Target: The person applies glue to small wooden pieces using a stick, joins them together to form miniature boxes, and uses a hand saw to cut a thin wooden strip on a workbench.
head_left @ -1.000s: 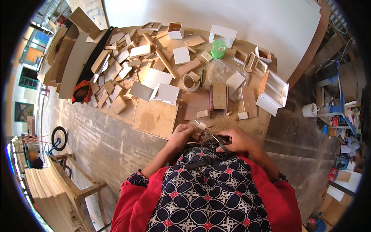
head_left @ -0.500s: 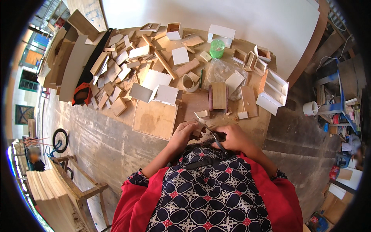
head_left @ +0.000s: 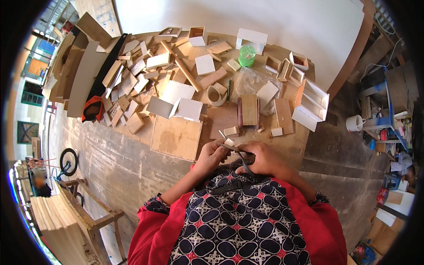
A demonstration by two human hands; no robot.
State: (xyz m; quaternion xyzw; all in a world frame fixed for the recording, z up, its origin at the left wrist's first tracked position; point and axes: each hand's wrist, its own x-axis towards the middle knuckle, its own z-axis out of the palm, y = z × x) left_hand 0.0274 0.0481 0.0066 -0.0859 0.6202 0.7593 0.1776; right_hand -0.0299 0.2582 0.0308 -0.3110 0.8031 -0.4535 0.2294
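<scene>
My left hand (head_left: 211, 157) pinches a small pale wood piece (head_left: 229, 142) just above my lap, at the near edge of the wooden table (head_left: 176, 137). My right hand (head_left: 261, 159) grips a dark-handled metal tool that looks like scissors (head_left: 238, 155), and its blades reach left against the wood piece. Both hands sit close together, almost touching. My red sleeves and a black patterned cloth fill the lower part of the head view.
Several wood offcuts, small open boxes (head_left: 312, 102) and white panels cover the table. A square board (head_left: 176, 137) lies just beyond my hands. A green jar (head_left: 246, 55), a handsaw with orange handle (head_left: 92, 108) and a tape roll (head_left: 217, 94) lie farther off. Stacked planks (head_left: 53, 225) stand at left.
My hands stay at the table's near edge. The wood piece and the tool have shifted slightly between my fingers, and the blades now point more to the left.
</scene>
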